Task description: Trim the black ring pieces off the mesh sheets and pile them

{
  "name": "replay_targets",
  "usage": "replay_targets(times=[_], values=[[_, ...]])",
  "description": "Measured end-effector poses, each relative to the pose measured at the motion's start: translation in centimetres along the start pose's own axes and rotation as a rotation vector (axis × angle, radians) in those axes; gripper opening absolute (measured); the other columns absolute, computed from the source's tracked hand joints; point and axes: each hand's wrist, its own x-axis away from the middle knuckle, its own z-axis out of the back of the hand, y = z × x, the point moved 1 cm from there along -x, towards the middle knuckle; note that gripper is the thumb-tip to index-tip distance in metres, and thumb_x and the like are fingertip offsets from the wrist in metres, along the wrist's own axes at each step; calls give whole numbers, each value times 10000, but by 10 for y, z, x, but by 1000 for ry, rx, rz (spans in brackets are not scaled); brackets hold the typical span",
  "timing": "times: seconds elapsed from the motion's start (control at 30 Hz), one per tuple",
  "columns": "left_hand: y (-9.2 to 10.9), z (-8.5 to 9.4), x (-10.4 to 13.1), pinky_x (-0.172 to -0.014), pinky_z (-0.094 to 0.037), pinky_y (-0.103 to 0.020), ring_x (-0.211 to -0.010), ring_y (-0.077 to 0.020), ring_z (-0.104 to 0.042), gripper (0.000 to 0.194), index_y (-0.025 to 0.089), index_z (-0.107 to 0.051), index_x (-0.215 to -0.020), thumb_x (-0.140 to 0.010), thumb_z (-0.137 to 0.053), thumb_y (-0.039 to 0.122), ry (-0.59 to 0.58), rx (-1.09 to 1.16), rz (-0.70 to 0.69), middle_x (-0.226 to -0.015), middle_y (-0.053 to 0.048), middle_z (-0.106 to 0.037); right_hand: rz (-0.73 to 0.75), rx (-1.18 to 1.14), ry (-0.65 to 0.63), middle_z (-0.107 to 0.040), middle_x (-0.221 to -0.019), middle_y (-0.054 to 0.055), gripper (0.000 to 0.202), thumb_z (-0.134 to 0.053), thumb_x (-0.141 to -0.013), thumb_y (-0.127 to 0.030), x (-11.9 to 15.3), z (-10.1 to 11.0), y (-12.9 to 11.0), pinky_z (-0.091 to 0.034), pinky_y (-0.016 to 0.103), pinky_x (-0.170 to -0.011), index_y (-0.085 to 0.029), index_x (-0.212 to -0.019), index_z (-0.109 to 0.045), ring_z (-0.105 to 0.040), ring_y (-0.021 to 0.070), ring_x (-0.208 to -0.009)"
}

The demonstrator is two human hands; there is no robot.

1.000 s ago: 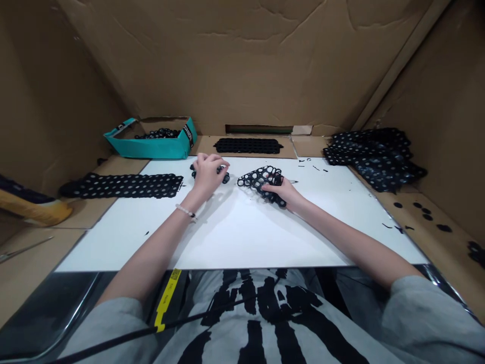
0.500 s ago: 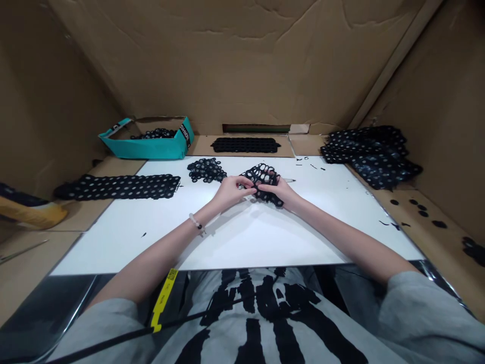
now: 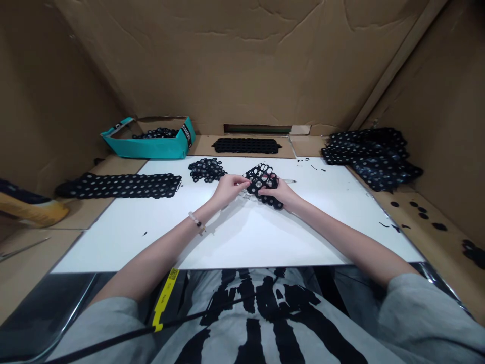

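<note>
In my right hand (image 3: pixel 283 194) is a black perforated sheet (image 3: pixel 264 177) with round holes, its thumb across the front and the other fingers mostly behind. The sheet is raised at a slant over a white board (image 3: pixel 265 232). My left hand (image 3: pixel 228 190) pinches at the sheet's left edge, thumb and forefinger together; any small piece between them is too fine to make out. Just beyond my left hand lies a pile of small black rings (image 3: pixel 206 170). A pen-like tip (image 3: pixel 291 181) shows past my right hand.
A teal box (image 3: pixel 147 146) with black rings stands back left. Black dotted strips (image 3: pixel 125 186) lie left, another black strip (image 3: pixel 246 145) at the back. Black dotted sheets (image 3: pixel 373 154) are heaped right, near loose black discs (image 3: pixel 423 216). Tweezers (image 3: pixel 25 248) lie far left. Cardboard walls (image 3: pixel 227 65) surround the board.
My left fingers have shifted slightly left, from over the sheet's front to its left edge. The sheet has turned a little in my right hand and shows more of its face.
</note>
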Motion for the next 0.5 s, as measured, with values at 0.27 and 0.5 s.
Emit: replay_targets(times=[0.27, 0.5], values=[[-12, 26, -20, -789, -507, -333, -846, -256, -696, 203, 155, -808, -820, -750, -711, 319, 228, -48, -27, -854, -85, -785, -35, -4, 57, -718, -845, -3, 625, -897, -517, -283, -3, 1, -1, -556, 399, -860, -207, -1082, -641, -674, 198, -798], [-29, 85, -33, -858, -478, -346, -886, -241, -668, 234, 160, -791, -878, -821, -632, 321, 586, -256, -77, -916, -81, -776, -38, -3, 70, -703, -793, -23, 634, -897, -489, -256, -3, 4, 2, -526, 407, -899, -183, -1059, -629, -655, 176, -757]])
